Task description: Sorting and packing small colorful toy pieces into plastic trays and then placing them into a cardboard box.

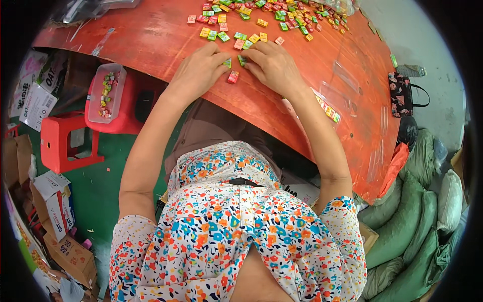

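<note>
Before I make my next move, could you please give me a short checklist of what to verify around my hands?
1. Box at the left hand: ok, a small green box is at its fingertips.
2. Box at the right hand: ok, another green box is at its fingertips.
3. Firm grip on both: cannot tell, the fingers hide too much.
4. Clear space between the hands: not ok, a red box lies there on the table.
5. More boxes ahead: ok, a loose spread lies beyond the hands.
6. Full length of the box row beside the right forearm: cannot tell, the arm may cover part.
</note>
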The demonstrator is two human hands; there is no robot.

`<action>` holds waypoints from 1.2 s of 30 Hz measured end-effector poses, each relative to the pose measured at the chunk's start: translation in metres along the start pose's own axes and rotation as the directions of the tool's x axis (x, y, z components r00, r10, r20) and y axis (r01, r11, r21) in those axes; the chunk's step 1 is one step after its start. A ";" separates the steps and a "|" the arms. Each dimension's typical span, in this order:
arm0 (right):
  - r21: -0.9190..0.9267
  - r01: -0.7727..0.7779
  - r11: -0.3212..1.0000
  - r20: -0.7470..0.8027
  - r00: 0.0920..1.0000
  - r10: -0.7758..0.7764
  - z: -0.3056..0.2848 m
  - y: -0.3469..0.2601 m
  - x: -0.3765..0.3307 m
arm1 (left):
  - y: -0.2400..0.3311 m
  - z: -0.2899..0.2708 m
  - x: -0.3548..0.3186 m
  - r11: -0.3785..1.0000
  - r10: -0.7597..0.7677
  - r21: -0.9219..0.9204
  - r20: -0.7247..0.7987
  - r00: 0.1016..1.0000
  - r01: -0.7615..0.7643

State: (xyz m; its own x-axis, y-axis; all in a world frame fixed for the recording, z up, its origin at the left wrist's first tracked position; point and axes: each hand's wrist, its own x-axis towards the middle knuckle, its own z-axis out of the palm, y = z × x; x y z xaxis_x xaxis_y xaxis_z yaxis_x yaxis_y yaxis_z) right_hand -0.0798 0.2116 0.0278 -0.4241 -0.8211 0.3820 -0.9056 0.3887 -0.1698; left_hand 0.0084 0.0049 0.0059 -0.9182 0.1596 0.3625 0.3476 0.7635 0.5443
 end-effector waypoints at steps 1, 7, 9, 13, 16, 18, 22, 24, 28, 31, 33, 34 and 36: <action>-0.006 -0.003 1.000 -0.045 0.999 0.003 -0.001 -0.001 -0.003 | 0.000 -0.003 -0.002 1.000 -0.001 -0.006 -0.002 1.000 0.001; 0.099 -0.103 0.990 0.092 0.991 0.094 -0.008 -0.022 -0.025 | 0.020 -0.009 -0.018 0.987 -0.083 -0.129 0.092 0.992 0.095; 0.150 -0.101 0.984 0.074 0.993 0.091 -0.009 -0.021 -0.025 | 0.022 -0.008 -0.017 0.987 -0.061 -0.144 0.062 0.996 0.070; 0.154 -0.235 0.960 -0.007 0.971 0.238 -0.012 0.001 -0.007 | 0.019 -0.012 0.001 0.994 -0.039 -0.104 -0.084 0.996 0.030; 0.026 -0.257 0.966 -0.030 0.966 0.258 -0.001 0.008 0.010 | 0.002 0.003 0.032 0.995 0.046 0.092 -0.111 0.993 -0.036; -0.046 -0.259 0.965 -0.030 0.966 0.257 0.004 0.008 0.016 | 0.001 0.011 0.047 0.970 0.069 0.239 -0.074 0.995 -0.049; -0.120 -0.222 0.968 0.035 0.973 0.228 0.005 0.012 0.016 | -0.001 0.016 0.060 0.980 0.017 0.197 -0.009 1.000 -0.015; -0.120 -0.175 0.977 0.051 0.982 0.182 0.004 0.016 0.013 | -0.004 0.017 0.058 0.982 0.043 0.184 -0.012 0.999 -0.040; -0.041 -0.017 0.999 0.040 0.999 0.019 0.001 0.021 0.005 | -0.006 0.021 0.055 0.989 0.096 0.110 0.006 0.995 -0.096; -0.033 -0.025 0.999 0.094 0.995 0.028 -0.006 0.018 0.004 | -0.005 0.023 0.052 0.993 0.092 0.072 -0.031 0.995 -0.090; -0.039 -0.045 0.998 0.141 0.989 0.050 -0.013 0.015 0.001 | -0.007 0.019 0.045 0.995 0.081 0.055 -0.071 0.994 -0.078; -0.004 -0.078 0.997 0.179 0.981 0.078 -0.018 0.012 -0.004 | -0.010 0.010 0.037 0.996 0.088 0.043 -0.109 0.990 -0.084; 0.032 -0.113 0.993 0.217 0.971 0.104 -0.022 0.007 -0.015 | -0.010 -0.010 0.018 0.995 0.094 0.031 -0.144 0.985 -0.090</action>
State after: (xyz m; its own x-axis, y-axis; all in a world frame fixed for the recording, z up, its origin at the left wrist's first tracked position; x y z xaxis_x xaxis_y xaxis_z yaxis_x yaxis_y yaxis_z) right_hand -0.0794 0.2354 0.0411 -0.5077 -0.8473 0.1561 -0.8515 0.4659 -0.2406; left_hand -0.0095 -0.0062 0.0139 -0.8446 0.1383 0.5173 0.4227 0.7652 0.4855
